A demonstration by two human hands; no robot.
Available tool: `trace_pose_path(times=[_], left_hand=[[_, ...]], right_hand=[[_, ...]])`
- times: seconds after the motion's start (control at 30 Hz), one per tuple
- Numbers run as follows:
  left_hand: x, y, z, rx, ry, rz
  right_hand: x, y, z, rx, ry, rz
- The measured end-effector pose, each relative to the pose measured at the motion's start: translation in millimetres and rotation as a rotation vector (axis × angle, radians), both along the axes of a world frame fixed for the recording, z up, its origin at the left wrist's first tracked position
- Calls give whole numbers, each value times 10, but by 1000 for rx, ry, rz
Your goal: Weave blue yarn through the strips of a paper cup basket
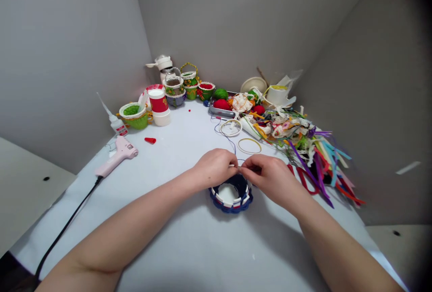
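Note:
A small round woven basket [228, 204], blue and white with a dark inside, sits on the table in front of me. At its far rim my left hand [218, 168] is closed, gripping the edge; a small white end shows by its fingertips. My right hand [268, 172] meets it there, thumb and forefinger pinched together; what lies between them is too small to make out. Thin blue yarn [232, 143] trails from behind the fingers toward a pale ring [231, 127]. The hands cover the basket's far side.
To the left lie a pink glue gun [118, 154] with a black cord, a glue bottle [119, 125] and a red cap [150, 140]. Small decorated baskets [173, 86] stand behind. On the right are a gold ring [249, 146], red-handled scissors [308, 181] and heaped ribbons [317, 166].

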State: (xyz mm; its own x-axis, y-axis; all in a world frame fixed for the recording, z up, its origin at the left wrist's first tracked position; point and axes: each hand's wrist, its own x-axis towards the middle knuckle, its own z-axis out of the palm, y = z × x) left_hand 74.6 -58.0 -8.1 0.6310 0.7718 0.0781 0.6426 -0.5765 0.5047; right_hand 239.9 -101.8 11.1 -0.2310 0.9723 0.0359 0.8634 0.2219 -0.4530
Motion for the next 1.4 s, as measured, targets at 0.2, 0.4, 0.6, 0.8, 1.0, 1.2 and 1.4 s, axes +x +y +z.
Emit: trace_pose_path(times=[0.2,0.4,0.6,0.8,1.0,1.2,1.4], left_hand=[[0,-5,29,11,26,-3],[-6,11,16,-8,8,3],[-3,5,24,-10,27,5],[-2,13,12,11,41,-2],[3,-8,14,16,54,-10],[-1,-34,27,20,80,-5],[-4,-19,20,33,77,-25]], right_hand=[[-29,-33,63,116,-197,270],[211,-76,189,74,-185,477],[456,33,132,9,-25,424],[515,150,72,-105,149,366],[592,257,-105,-313,258,310],[613,315,-171,-298,333,265],[574,300,-151,-233,307,288]])
